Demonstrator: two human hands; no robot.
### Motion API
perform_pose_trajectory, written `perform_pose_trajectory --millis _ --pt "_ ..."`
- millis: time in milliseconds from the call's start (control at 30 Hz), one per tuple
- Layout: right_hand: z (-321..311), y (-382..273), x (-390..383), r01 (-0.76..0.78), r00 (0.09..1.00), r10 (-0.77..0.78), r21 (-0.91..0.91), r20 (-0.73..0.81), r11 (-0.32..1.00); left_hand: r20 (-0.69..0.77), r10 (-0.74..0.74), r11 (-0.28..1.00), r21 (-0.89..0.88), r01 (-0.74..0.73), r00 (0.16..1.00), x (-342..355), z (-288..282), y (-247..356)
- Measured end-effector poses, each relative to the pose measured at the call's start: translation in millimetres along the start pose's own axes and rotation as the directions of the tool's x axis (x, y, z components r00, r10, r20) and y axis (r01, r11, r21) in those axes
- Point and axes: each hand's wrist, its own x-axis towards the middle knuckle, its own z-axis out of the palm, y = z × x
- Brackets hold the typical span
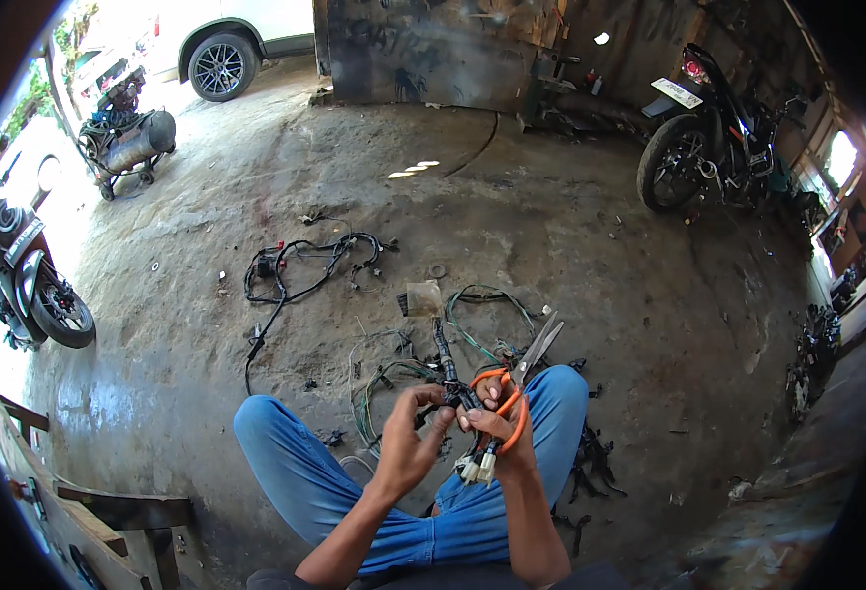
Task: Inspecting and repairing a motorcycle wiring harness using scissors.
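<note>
Between my knees a black-taped wiring harness [443,349] runs up from my hands, with green wires [487,293] looping off it. White plug connectors [476,467] hang from its lower end. My left hand [408,447] pinches the harness from the left, thumb and forefinger at a dark taped joint. My right hand [500,428] grips the harness near the connectors. Orange-handled scissors [533,356] hang on that same hand, fingers through the loops, blades slightly apart and pointing up and away. Part of the harness is hidden behind my fingers.
Another black wiring harness [300,275] lies on the concrete floor ahead. Black scraps [595,462] are strewn beside my right knee. Motorcycles stand at the right [693,147] and left [34,285]. An air compressor [133,143] is at far left, a wooden bench [108,506] at near left.
</note>
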Motion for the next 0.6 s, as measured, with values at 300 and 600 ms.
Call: perform_pose_trajectory --millis 300,600 --pt "-12 -1 3 -0.093 0.991 0.119 0.34 -0.055 0.936 0.077 0.188 0.961 0.192 -0.199 0.979 -1 15 -8" --pt "-18 -9 -3 -0.171 0.953 0.236 0.305 -0.191 0.937 0.155 0.318 0.807 0.474 -0.353 0.935 5 29 -23"
